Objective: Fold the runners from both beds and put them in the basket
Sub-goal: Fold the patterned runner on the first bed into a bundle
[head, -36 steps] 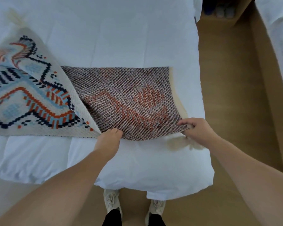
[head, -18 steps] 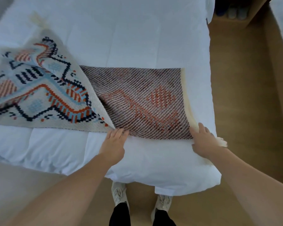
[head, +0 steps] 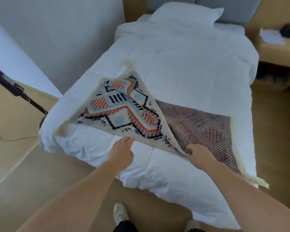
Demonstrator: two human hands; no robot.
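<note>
A woven runner lies across the foot of the white bed [head: 182, 67]. Its left half [head: 124, 114] shows the orange, blue and black pattern. The right half [head: 204, 129] lies turned over, dark reverse side up, with a cream fringe [head: 258, 180] hanging off the bed's right corner. My left hand [head: 122, 151] rests palm down on the duvet, fingertips touching the patterned half's near edge. On the reverse half lies my right hand [head: 197, 155], flat, its fingertips at the diagonal fold line. Neither hand grips the cloth. No basket is in view.
A white pillow [head: 186, 13] sits at the headboard. A wooden nightstand [head: 278, 47] stands right of the bed. Left of the bed, a dark pole [head: 18, 91] slants over the wooden floor, with a thin cable [head: 12, 139] below it. My shoes [head: 120, 213] are at the bed's foot.
My right hand let go of the runner's right near corner and slid left to the fold line. My left hand moved left along the near edge. The view swung left and up.
</note>
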